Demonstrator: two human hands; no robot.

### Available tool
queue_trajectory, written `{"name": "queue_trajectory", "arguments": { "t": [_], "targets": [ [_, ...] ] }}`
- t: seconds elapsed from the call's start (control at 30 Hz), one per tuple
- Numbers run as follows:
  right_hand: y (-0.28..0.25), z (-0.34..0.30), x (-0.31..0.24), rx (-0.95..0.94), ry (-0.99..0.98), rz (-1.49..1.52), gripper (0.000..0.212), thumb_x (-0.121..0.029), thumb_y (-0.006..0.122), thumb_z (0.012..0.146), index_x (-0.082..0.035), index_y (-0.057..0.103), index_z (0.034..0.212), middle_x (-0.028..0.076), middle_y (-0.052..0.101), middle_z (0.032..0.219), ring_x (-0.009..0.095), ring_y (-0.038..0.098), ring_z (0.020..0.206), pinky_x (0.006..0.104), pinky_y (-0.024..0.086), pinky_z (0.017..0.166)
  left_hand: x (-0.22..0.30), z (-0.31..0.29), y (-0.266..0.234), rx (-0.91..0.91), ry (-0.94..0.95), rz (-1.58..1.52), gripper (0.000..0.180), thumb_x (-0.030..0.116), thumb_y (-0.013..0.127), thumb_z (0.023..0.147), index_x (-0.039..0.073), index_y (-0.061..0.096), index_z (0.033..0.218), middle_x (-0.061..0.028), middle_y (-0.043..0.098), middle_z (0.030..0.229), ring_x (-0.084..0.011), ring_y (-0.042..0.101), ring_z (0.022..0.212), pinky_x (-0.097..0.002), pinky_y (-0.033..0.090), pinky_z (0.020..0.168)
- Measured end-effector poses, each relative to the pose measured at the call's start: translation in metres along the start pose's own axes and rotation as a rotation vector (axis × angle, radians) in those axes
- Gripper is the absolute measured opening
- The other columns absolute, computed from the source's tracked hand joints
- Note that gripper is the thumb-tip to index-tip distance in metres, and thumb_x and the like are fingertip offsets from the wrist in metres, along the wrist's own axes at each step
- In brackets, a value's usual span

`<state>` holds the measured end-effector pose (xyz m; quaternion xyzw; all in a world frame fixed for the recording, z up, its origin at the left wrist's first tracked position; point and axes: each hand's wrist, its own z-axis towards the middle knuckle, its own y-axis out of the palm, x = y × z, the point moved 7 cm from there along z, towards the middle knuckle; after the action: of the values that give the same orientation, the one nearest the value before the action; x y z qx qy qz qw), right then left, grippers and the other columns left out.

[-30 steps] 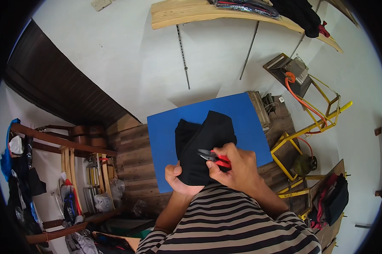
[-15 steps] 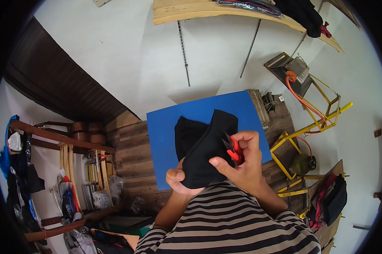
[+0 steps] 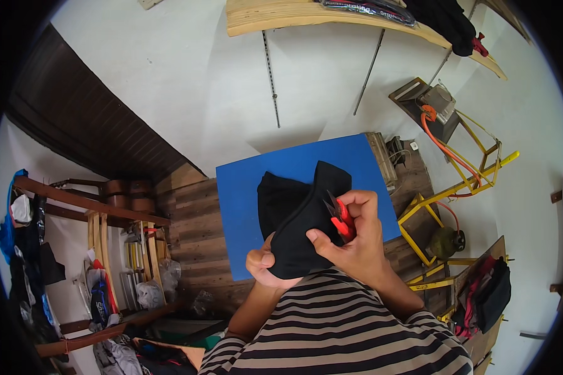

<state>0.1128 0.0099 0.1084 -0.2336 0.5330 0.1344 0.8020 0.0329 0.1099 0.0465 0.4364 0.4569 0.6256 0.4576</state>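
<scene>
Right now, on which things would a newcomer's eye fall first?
Probably on the red-handled snips in the right hand, standing out against the black cloth that the left hand holds. Then perhaps on the blue tabletop beneath, and the yellow frame to its right.

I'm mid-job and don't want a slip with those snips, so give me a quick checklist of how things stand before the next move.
1. Black cloth held: ok; the left grip pinches its near-left edge, thumb on top.
2. Red-handled snips in hand: ok; the right grip has them.
3. Right thumb on the handles: not ok; it appears extended, apart from them.
4. Blades away from the left grip: ok; they point toward the far side, over the cloth's right part.
5. Cloth spread flat: not ok; it is folded over the blue work surface.
6. Blades off the cloth: cannot tell; they overlap it in this view.
</scene>
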Motion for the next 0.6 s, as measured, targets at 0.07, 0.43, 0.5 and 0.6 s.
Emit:
{"name": "queue_trajectory", "arguments": {
  "t": [0.07,0.43,0.5,0.6],
  "targets": [
    [-0.004,0.002,-0.001,0.033,-0.031,0.064,0.056,-0.011,0.079,0.078,-0.003,0.039,0.116,-0.003,0.045,0.076,0.004,0.038,0.066,0.0174,0.032,0.059,-0.001,0.000,0.005,-0.050,-0.003,-0.039,0.082,0.024,0.057,0.069,-0.012,0.036,0.139,-0.0259,0.046,0.140,-0.0347,0.047,0.129,-0.0441,0.033,0.112],
    [-0.021,0.029,0.072,0.047,0.639,0.599,0.018,-0.025,0.070,0.087,-0.015,0.055,0.086,-0.011,0.037,0.060,0.001,0.031,0.044,0.0195,0.021,0.040,0.004,0.007,-0.002,-0.037,-0.083,0.135,0.083,0.036,0.056,0.079,0.002,0.027,0.149,-0.0205,0.029,0.153,-0.0364,0.029,0.141,-0.0533,0.023,0.115],
    [-0.031,0.031,0.071,0.120,0.599,0.611,0.019,-0.023,0.070,0.086,-0.015,0.053,0.085,-0.011,0.035,0.058,0.001,0.028,0.043,0.0197,0.020,0.041,0.008,0.009,-0.023,0.324,-0.006,-0.093,0.078,0.042,0.056,0.087,-0.002,0.030,0.147,-0.0197,0.034,0.151,-0.0358,0.033,0.139,-0.0500,0.024,0.116],
    [-0.039,0.037,0.061,0.184,0.453,0.639,0.019,-0.023,0.070,0.086,-0.016,0.053,0.087,-0.010,0.033,0.057,0.002,0.026,0.042,0.0204,0.021,0.042,-0.001,0.019,-0.023,0.332,-0.046,-0.096,0.069,0.039,0.055,0.093,-0.008,0.037,0.139,-0.0208,0.042,0.145,-0.0302,0.044,0.133,-0.0426,0.032,0.113]
  ]
}}
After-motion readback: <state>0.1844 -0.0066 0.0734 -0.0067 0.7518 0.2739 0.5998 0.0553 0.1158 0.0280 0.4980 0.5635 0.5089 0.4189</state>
